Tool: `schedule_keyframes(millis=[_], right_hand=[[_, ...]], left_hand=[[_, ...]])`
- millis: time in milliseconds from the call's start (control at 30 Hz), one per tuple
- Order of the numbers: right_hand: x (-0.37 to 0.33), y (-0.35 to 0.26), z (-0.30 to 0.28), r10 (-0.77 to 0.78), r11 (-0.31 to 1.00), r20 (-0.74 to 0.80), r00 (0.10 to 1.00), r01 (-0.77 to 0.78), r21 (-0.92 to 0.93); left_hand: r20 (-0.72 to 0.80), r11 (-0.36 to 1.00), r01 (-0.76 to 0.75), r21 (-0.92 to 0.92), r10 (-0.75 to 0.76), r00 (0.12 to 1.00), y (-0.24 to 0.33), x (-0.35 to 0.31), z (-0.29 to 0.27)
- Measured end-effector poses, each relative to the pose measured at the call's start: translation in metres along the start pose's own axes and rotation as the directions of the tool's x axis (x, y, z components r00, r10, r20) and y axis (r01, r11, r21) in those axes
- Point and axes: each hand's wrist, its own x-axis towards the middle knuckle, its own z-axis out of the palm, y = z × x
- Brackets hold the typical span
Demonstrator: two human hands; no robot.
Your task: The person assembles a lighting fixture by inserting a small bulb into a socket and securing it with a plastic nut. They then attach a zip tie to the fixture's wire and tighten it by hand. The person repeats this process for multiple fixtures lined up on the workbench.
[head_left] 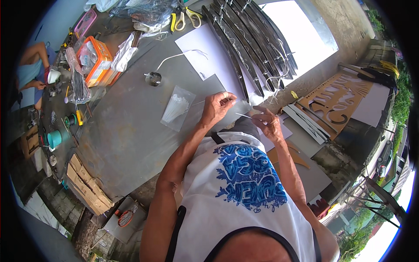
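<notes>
My left hand (217,107) is over the table's near edge, its thumb and fingers pinched together. Whatever they hold is too fine to make out. Just to its right, my right hand (268,124) grips a thin white strip (243,115) that points toward the left hand. Ahead of both hands lie several long dark curved pieces (238,48) side by side, with thin white wires or ties on them. A clear plastic bag of thin white strips (175,111) rests on the table left of my left hand.
On the grey table (126,144) are a small metal cup (153,79) with a white cord, yellow-handled scissors (192,18) and an orange tub (98,61). Cut-out brown boards (331,102) lie at the right. Another person's hand (38,84) shows at far left.
</notes>
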Motion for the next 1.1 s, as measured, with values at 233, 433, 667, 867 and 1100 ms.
schedule_keyframes(millis=[233, 433, 667, 867, 1100], right_hand=[[0.007, -0.002, 0.009, 0.034, 0.995, 0.065, 0.997, -0.04, 0.091], [0.032, -0.036, -0.008, -0.04, 0.988, 0.074, 0.996, 0.029, 0.152], [0.095, -0.068, -0.023, -0.072, 0.995, 0.19, 0.979, 0.082, -0.049], [0.126, -0.087, -0.036, -0.12, 0.974, 0.28, 0.952, 0.168, -0.154], [0.126, -0.085, -0.038, -0.116, 0.977, 0.329, 0.937, 0.168, -0.133]], left_hand=[[0.018, 0.994, -0.1, 0.049, 0.1, 0.995, -0.012, 0.003, 0.013], [-0.019, 0.974, -0.194, 0.119, 0.198, 0.98, -0.013, 0.015, 0.02], [-0.165, 0.983, -0.126, 0.135, 0.148, 0.975, -0.004, 0.046, 0.025], [-0.181, 0.989, -0.094, 0.114, 0.114, 0.977, -0.014, 0.066, 0.021], [-0.22, 0.94, -0.264, 0.217, 0.31, 0.925, -0.016, 0.071, 0.02]])
